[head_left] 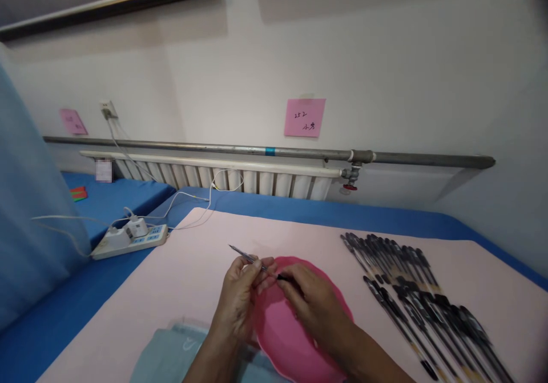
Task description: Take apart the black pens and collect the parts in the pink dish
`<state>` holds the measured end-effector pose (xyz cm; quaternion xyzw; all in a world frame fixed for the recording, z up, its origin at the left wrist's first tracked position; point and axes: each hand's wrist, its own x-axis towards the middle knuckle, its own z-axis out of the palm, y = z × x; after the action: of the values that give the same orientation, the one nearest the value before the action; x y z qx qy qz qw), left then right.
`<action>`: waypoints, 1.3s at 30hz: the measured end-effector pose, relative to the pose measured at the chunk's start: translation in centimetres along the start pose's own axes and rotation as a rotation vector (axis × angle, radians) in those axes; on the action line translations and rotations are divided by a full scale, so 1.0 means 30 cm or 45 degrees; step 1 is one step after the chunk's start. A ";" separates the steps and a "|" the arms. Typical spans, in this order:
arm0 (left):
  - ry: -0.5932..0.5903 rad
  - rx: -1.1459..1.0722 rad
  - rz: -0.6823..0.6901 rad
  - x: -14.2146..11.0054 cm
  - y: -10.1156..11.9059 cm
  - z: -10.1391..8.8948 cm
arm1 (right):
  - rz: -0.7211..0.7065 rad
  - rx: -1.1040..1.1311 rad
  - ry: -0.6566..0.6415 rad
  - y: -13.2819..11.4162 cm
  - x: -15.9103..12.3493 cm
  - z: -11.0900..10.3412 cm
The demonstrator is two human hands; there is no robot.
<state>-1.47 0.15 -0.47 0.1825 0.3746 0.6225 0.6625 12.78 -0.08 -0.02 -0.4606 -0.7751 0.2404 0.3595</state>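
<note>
Over a pink plate with a wavy rim (274, 337), both hands work close together. My left hand (240, 294) is closed around a slim pen (240, 252), whose pointed tip sticks out up and to the left. My right hand (314, 300) pinches a small black pen part (281, 277) at the pen's other end. Whether this part is joined to the pen or apart from it, I cannot tell. To the right, two rows of black capped pens (387, 257) lie slanted on the pink sheet (205, 269).
A blue-grey cloth (171, 351) lies at the near edge, left of the plate. On the left, a white power strip (132, 243) holds plugs and cables. Behind the blue table surface (299, 209) stand a radiator (274, 183) and a pipe (205, 148) with a red-handled valve (350, 187).
</note>
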 end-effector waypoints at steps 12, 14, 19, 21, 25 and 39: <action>0.014 0.019 -0.014 0.005 -0.001 -0.004 | -0.161 -0.235 -0.073 0.026 -0.011 0.005; 0.021 0.034 -0.026 0.004 -0.001 -0.003 | -0.175 -0.242 -0.045 0.027 -0.013 0.005; 0.018 0.061 -0.024 -0.003 0.005 0.005 | -0.204 -0.304 -0.054 0.026 -0.013 0.007; 0.029 0.072 -0.024 -0.006 0.008 0.008 | -0.205 -0.306 -0.076 0.024 -0.011 0.007; 0.011 0.118 0.008 -0.005 0.011 0.003 | -0.197 -0.398 -0.050 0.022 -0.010 0.005; 0.015 0.190 0.097 -0.005 0.027 0.001 | -0.025 -0.366 -0.248 0.013 0.007 -0.038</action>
<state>-1.99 0.14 0.18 0.2417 0.4168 0.6186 0.6207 13.81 0.33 0.49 -0.4741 -0.8372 0.1671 0.2155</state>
